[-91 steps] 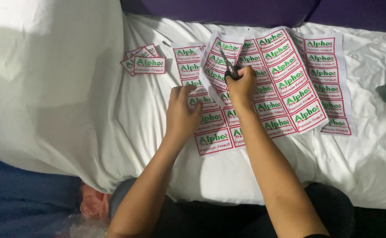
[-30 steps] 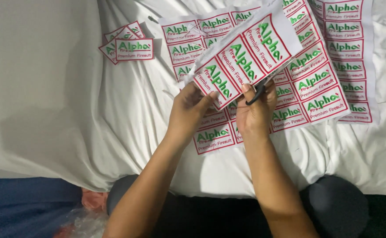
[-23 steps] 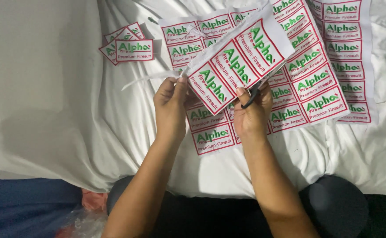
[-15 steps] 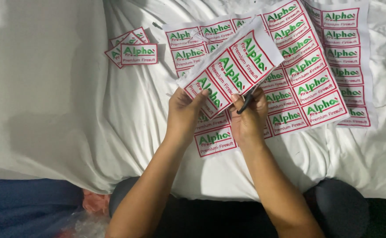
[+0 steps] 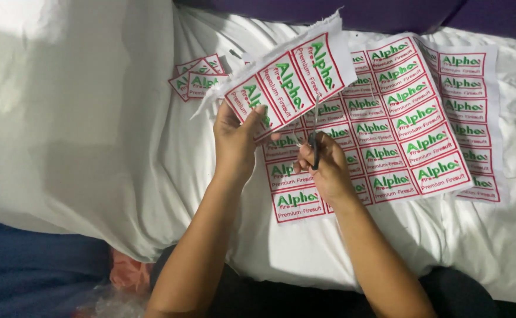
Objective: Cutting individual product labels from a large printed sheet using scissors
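Left hand [image 5: 234, 141]: grip clenched on the lower end of a strip of labels [image 5: 287, 82], thumb on the printed face, fingers behind. Strip raised clear of the bed, tilted up and to the right, three red-bordered white labels with green lettering showing, upper edge frayed.

Right hand [image 5: 326, 168]: grip grasping a pair of scissors [image 5: 315, 144], dark handles enclosed by the fingers, blades pointing up at the lower edge of the strip, just beside the left thumb.

Recommended handling, judged from this position:
- Pull the strip taut with the left grip so that the cloth does not fold between the blades.
- Align the blades with the white gap between two red borders, not across a border.
- Hold the left thumb and fingertips off the cutting line; little clearance at present.
- Cut in one full closing stroke; short snips likely to fray the edge.
- Lift the strip well above the sheets below, to avoid catching a second layer.

Directly beneath and beyond the hands: uncut sheets of labels [image 5: 411, 118], spread flat and overlapping on the white bedsheet [image 5: 93, 118]. Further sheet [image 5: 464, 106] at the far right, partly under the others. Bedsheet creased and soft, so poor support for cutting against.

Up and to the left: small pile of cut labels [image 5: 196, 82], fanned, well apart from the blades. No obstruction there.

Farthest: dark purple surface [image 5: 387, 12] along the top edge.
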